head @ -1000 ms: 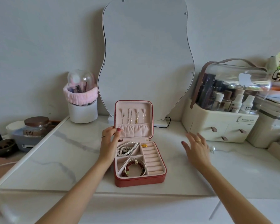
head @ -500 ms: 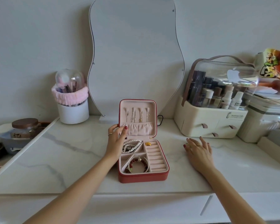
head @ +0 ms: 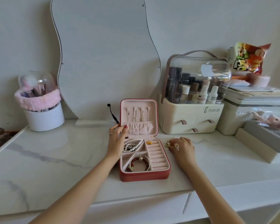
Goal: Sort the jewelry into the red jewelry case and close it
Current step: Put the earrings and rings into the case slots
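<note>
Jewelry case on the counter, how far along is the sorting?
Done: pearls, a beaded bracelet and a gold piece sit in the open red case. In hand: the right hand covers gold jewelry on the counter; the left hand touches the lid. Left: stow it, close.

Pale wall (head: 23, 29), seemingly marble vanity (head: 55, 159)

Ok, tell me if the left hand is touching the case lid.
Touching. The head view shows the left hand with fingers resting on the left edge of the upright lid of the red jewelry case, with no gap visible.
</note>
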